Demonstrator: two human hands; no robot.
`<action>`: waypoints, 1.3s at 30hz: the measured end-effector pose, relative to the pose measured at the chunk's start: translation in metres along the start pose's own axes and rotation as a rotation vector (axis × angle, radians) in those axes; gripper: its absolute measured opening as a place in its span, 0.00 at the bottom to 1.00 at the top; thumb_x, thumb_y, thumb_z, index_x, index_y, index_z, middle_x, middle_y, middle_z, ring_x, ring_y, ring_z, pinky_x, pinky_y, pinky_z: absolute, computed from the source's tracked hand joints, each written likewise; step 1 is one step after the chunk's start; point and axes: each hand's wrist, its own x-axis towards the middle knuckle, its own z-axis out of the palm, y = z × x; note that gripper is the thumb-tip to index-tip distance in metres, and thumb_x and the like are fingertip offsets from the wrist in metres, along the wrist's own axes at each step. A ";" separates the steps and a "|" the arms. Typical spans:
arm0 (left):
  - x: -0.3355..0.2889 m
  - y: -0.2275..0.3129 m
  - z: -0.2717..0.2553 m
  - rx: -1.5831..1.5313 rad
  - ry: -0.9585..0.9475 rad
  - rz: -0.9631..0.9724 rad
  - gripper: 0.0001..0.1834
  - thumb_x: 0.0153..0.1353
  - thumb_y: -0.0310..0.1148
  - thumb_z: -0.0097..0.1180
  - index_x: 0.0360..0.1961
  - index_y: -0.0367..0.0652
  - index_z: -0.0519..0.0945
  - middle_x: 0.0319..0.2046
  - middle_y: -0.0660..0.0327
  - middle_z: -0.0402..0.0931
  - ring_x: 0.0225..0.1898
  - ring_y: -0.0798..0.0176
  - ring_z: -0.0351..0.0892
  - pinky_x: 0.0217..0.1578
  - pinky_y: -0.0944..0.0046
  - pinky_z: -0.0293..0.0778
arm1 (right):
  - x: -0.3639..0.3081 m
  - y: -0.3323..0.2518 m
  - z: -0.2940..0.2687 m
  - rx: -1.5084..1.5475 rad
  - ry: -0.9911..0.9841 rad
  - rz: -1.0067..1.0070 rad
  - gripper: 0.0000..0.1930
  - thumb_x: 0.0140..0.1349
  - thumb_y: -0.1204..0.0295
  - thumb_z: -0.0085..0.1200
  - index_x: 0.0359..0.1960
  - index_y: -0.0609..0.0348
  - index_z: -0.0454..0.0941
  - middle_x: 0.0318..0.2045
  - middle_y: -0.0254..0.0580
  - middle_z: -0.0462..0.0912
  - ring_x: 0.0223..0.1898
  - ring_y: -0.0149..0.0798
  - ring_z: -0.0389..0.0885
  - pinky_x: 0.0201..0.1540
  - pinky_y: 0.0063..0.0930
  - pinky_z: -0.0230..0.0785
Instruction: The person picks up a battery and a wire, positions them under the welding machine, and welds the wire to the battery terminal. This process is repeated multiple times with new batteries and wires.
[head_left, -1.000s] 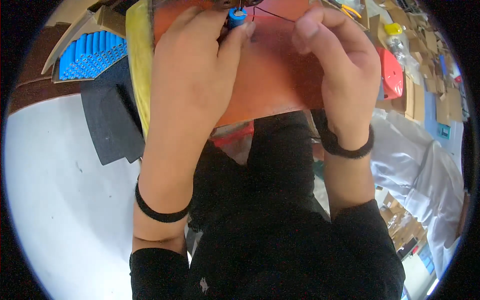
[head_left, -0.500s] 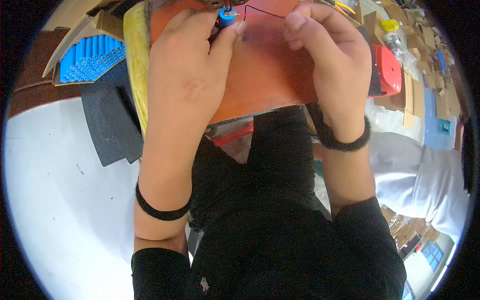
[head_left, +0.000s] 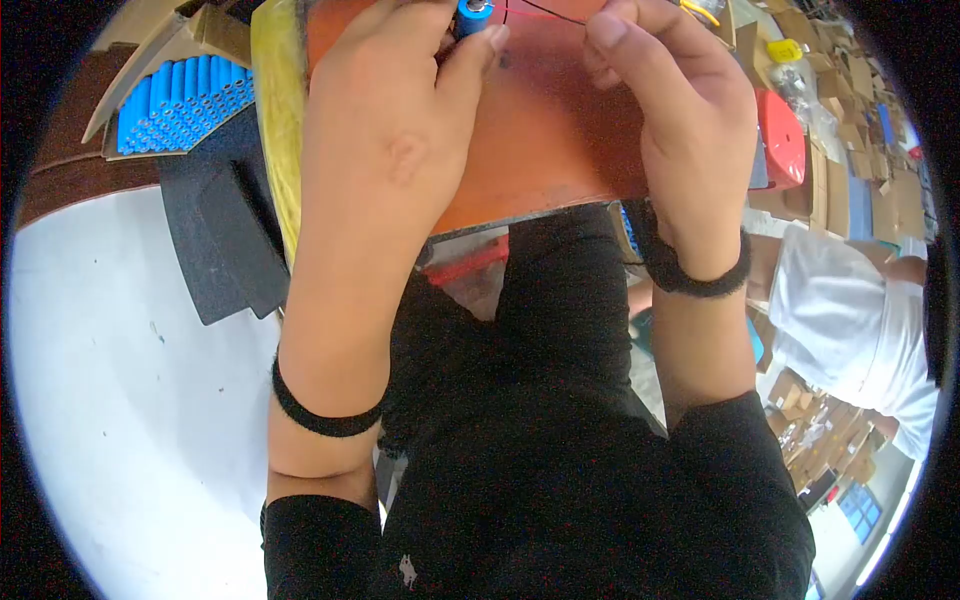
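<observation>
At the top edge of the view, my left hand grips a blue cylindrical battery cell between thumb and fingers. The cell's end faces up, with bright metal on it; its far side is cut off by the frame. My right hand pinches a thin black wire between thumb and forefinger. That wire runs leftward toward the cell, and a thin red line shows beside it. Both hands are over an orange-brown work surface. Whether the wire is joined to the cell I cannot tell.
On the left, a cardboard box holds many blue cells. Black foam pieces and a yellow strip border the work surface. A red stool is at the right, and a person in white stands beyond it.
The view has shifted, so the cell and both hands appear slightly higher and further right. The dark metal part above the cell has left the frame. The person in white has moved.
</observation>
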 end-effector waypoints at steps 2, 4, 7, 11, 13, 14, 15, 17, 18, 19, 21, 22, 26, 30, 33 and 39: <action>0.000 0.000 -0.001 -0.025 -0.022 -0.027 0.07 0.56 0.25 0.60 0.31 0.30 0.77 0.27 0.49 0.73 0.29 0.49 0.74 0.30 0.58 0.68 | 0.000 0.000 0.000 0.010 -0.004 0.005 0.04 0.64 0.75 0.55 0.33 0.64 0.76 0.28 0.28 0.76 0.30 0.21 0.70 0.36 0.14 0.63; -0.001 -0.012 0.003 -0.016 -0.017 -0.011 0.07 0.56 0.24 0.60 0.32 0.30 0.77 0.27 0.50 0.73 0.28 0.52 0.74 0.30 0.60 0.69 | 0.000 0.000 0.000 0.001 -0.013 0.005 0.05 0.64 0.75 0.55 0.33 0.64 0.76 0.28 0.28 0.76 0.30 0.21 0.70 0.36 0.14 0.63; -0.002 -0.027 0.009 0.114 0.039 0.088 0.17 0.59 0.43 0.61 0.37 0.37 0.80 0.26 0.50 0.76 0.26 0.53 0.74 0.31 0.60 0.69 | 0.024 0.037 -0.005 0.306 -0.231 -0.270 0.05 0.64 0.75 0.56 0.33 0.64 0.76 0.28 0.28 0.76 0.30 0.21 0.71 0.36 0.14 0.63; 0.000 -0.029 0.009 0.158 0.018 0.037 0.18 0.59 0.43 0.62 0.33 0.36 0.80 0.25 0.50 0.76 0.26 0.53 0.74 0.31 0.59 0.69 | 0.032 0.051 -0.004 0.595 -0.446 -0.553 0.05 0.64 0.75 0.56 0.33 0.64 0.76 0.27 0.28 0.76 0.30 0.21 0.70 0.35 0.14 0.62; 0.000 -0.029 0.008 0.164 0.020 0.035 0.18 0.59 0.44 0.62 0.32 0.35 0.80 0.25 0.50 0.76 0.26 0.53 0.74 0.31 0.59 0.69 | 0.033 0.052 -0.002 0.567 -0.434 -0.576 0.05 0.63 0.74 0.55 0.32 0.64 0.77 0.27 0.29 0.77 0.29 0.21 0.71 0.34 0.14 0.63; 0.000 -0.030 0.008 0.149 0.023 0.039 0.19 0.58 0.44 0.62 0.32 0.35 0.80 0.25 0.50 0.76 0.26 0.53 0.74 0.31 0.59 0.69 | 0.030 0.048 -0.003 0.558 -0.428 -0.588 0.05 0.63 0.74 0.55 0.32 0.64 0.77 0.26 0.29 0.77 0.29 0.21 0.72 0.34 0.15 0.63; 0.000 -0.032 0.008 0.136 0.027 0.043 0.19 0.58 0.45 0.62 0.32 0.35 0.80 0.24 0.50 0.76 0.25 0.53 0.74 0.31 0.58 0.69 | 0.027 0.043 -0.003 0.548 -0.421 -0.602 0.05 0.63 0.74 0.55 0.32 0.64 0.77 0.26 0.30 0.78 0.28 0.22 0.73 0.33 0.15 0.63; 0.001 -0.038 0.006 0.132 0.027 0.088 0.19 0.58 0.45 0.62 0.31 0.35 0.80 0.24 0.51 0.75 0.25 0.55 0.74 0.31 0.59 0.69 | 0.007 0.015 -0.002 -0.206 -0.027 -0.119 0.06 0.63 0.74 0.53 0.36 0.65 0.77 0.29 0.31 0.78 0.32 0.24 0.73 0.38 0.18 0.64; 0.001 -0.042 0.004 0.121 0.021 0.131 0.19 0.57 0.45 0.63 0.31 0.35 0.80 0.24 0.52 0.75 0.26 0.56 0.74 0.31 0.59 0.69 | 0.005 0.011 -0.003 -0.188 -0.037 -0.136 0.06 0.63 0.74 0.53 0.36 0.65 0.77 0.29 0.31 0.78 0.32 0.24 0.73 0.38 0.18 0.64; 0.001 -0.043 0.004 0.141 0.036 0.143 0.19 0.57 0.45 0.63 0.31 0.35 0.80 0.24 0.52 0.75 0.26 0.56 0.74 0.31 0.59 0.69 | 0.002 0.010 -0.003 -0.169 -0.028 -0.128 0.06 0.63 0.74 0.53 0.36 0.64 0.77 0.29 0.31 0.77 0.32 0.23 0.73 0.38 0.17 0.64; 0.000 -0.040 0.004 0.099 -0.010 0.162 0.18 0.57 0.44 0.64 0.33 0.36 0.81 0.24 0.54 0.75 0.27 0.59 0.74 0.31 0.60 0.70 | 0.002 0.008 -0.001 -0.125 -0.035 -0.150 0.05 0.64 0.74 0.53 0.36 0.64 0.77 0.29 0.30 0.77 0.32 0.23 0.72 0.38 0.17 0.64; -0.001 -0.039 0.006 0.110 0.004 0.177 0.18 0.57 0.44 0.64 0.33 0.36 0.81 0.24 0.54 0.75 0.27 0.59 0.74 0.31 0.60 0.70 | 0.001 0.009 -0.006 -0.144 -0.044 -0.129 0.06 0.64 0.74 0.53 0.36 0.64 0.77 0.29 0.30 0.77 0.32 0.23 0.72 0.38 0.17 0.64; -0.009 -0.037 0.005 -0.076 -0.037 0.221 0.17 0.54 0.43 0.64 0.37 0.41 0.84 0.30 0.51 0.79 0.35 0.48 0.79 0.38 0.54 0.73 | 0.003 0.012 -0.022 -0.047 -0.096 -0.128 0.06 0.65 0.72 0.52 0.37 0.63 0.76 0.29 0.29 0.77 0.32 0.23 0.72 0.38 0.17 0.63; -0.038 -0.040 -0.032 -0.091 0.176 0.230 0.18 0.60 0.44 0.62 0.34 0.38 0.83 0.30 0.55 0.81 0.31 0.61 0.80 0.35 0.60 0.73 | -0.032 -0.033 -0.063 -0.110 -0.069 -0.165 0.05 0.64 0.72 0.52 0.36 0.60 0.77 0.27 0.28 0.75 0.31 0.23 0.71 0.37 0.17 0.62; -0.032 -0.083 -0.073 0.067 0.330 0.140 0.18 0.65 0.43 0.56 0.36 0.36 0.83 0.29 0.52 0.81 0.31 0.62 0.79 0.38 0.60 0.74 | -0.058 -0.061 -0.128 -0.293 -0.035 -0.227 0.06 0.63 0.72 0.54 0.36 0.63 0.78 0.29 0.29 0.78 0.32 0.23 0.73 0.37 0.18 0.65; 0.013 -0.132 -0.091 1.001 0.104 0.270 0.18 0.60 0.36 0.56 0.52 0.46 0.77 0.51 0.54 0.74 0.52 0.50 0.74 0.48 0.51 0.72 | -0.122 -0.030 -0.261 -0.698 0.115 0.076 0.07 0.64 0.70 0.51 0.37 0.60 0.77 0.30 0.28 0.77 0.30 0.23 0.73 0.35 0.20 0.66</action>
